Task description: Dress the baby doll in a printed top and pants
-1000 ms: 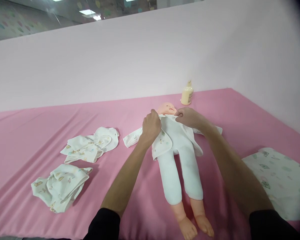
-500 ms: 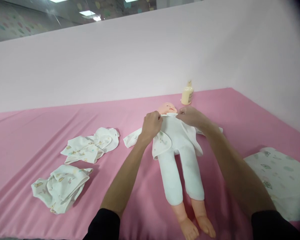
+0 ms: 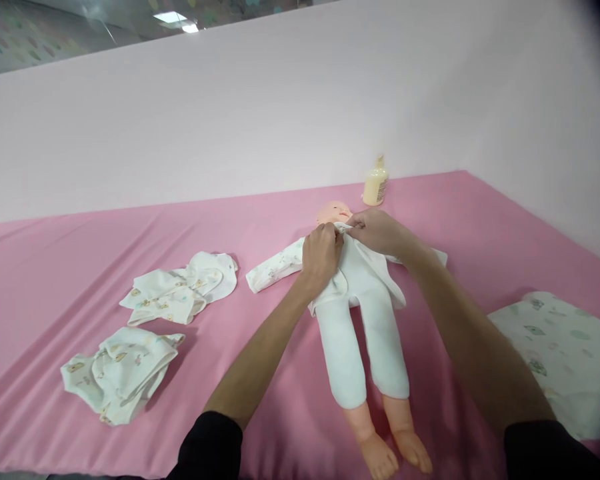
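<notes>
A baby doll point(image 3: 387, 360) lies on its back, head toward the wall and bare feet toward me. It wears a white printed baby shirt point(image 3: 276, 267), its sleeves on both arms and its front partly parted over the white body. My left hand point(image 3: 323, 253) is closed on the shirt's edge near the neck, on the doll's chest. Close beside it, my right hand point(image 3: 377, 230) pinches the other edge of the collar. Both hands hide part of the neckline, and the fingertips are partly covered.
Pink sheeting point(image 3: 260, 413) covers the table. Two crumpled printed baby garments point(image 3: 180, 290) lie at the left. A pale yellow pump bottle point(image 3: 375, 185) stands behind the doll's head by the white wall point(image 3: 230, 120). A leaf-patterned cloth point(image 3: 570, 353) lies at the right.
My left hand has moved right across the chest, drawing the shirt's edge toward my right hand. More of the sleeve at the left now shows. My right hand has shifted slightly left.
</notes>
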### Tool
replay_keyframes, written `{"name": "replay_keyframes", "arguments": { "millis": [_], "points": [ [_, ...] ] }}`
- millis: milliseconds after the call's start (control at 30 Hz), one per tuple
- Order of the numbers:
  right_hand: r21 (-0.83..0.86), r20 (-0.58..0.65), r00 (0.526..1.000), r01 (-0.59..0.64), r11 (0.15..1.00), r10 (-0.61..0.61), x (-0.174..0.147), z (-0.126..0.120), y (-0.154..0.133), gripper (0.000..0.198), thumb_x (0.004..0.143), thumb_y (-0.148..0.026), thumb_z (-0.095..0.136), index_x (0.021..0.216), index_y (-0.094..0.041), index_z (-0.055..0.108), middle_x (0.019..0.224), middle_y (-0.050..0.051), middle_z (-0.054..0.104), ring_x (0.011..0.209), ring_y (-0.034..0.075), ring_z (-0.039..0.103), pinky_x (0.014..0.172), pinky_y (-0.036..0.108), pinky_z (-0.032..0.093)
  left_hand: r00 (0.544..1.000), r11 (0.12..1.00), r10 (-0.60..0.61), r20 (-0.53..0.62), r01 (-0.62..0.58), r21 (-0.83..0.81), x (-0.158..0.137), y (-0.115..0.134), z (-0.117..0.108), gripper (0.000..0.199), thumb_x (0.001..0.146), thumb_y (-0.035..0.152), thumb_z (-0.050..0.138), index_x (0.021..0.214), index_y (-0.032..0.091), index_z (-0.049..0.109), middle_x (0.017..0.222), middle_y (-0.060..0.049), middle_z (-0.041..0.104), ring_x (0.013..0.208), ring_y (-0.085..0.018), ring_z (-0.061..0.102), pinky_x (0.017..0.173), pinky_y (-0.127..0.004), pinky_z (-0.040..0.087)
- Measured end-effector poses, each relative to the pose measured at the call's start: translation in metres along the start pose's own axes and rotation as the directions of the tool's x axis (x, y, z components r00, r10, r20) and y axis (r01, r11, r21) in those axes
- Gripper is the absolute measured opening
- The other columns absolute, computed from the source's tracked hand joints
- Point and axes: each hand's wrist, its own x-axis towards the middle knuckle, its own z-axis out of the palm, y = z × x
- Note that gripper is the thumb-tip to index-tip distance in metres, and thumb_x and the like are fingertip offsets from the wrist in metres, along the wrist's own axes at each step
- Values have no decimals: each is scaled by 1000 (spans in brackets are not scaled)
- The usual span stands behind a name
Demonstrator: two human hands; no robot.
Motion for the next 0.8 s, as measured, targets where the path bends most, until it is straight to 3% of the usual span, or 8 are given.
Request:
{"name": "replay_keyframes", "arguments": {
  "millis": [200, 433, 667, 800],
  "points": [
    [-254, 38, 988, 152, 955, -147, 1, 8, 1, 31, 82, -9, 47, 60, -21, 30, 60, 0, 43, 59, 15, 35, 58, 32, 22, 1000, 1000, -4, -12, 4, 0, 2, -1, 4, 20, 94, 19, 40, 79, 17, 54, 87, -7, 65, 69, -16, 53, 62, -30, 26],
    [-341, 86, 982, 189, 921, -170, -5, 10, -2, 32, 80, -6, 47, 61, -22, 28, 62, 2, 47, 59, 16, 38, 59, 33, 22, 1000, 1000, -29, 5, 29, 6, 1, 3, 0, 19, 92, 15, 39, 78, 17, 53, 86, -8, 65, 69, -17, 54, 61, -31, 26],
    [-256, 78, 982, 184, 949, -170, -3, 8, -4, 31, 81, -7, 46, 60, -21, 28, 59, 0, 44, 59, 16, 36, 58, 32, 23, 1000, 1000, -29, -9, 29, -8, 1, 1, 3, 19, 92, 17, 40, 80, 17, 55, 89, -9, 67, 71, -17, 55, 61, -31, 27],
    [-13, 89, 990, 108, 994, -106, -5, 3, -4, 33, 87, -16, 46, 58, -20, 32, 59, -1, 39, 58, 13, 34, 57, 30, 24, 999, 995, -41, -25, 39, -88, 3, -2, 5, 17, 90, 17, 44, 76, 18, 53, 88, -7, 68, 73, -17, 56, 63, -30, 29]
  ]
}}
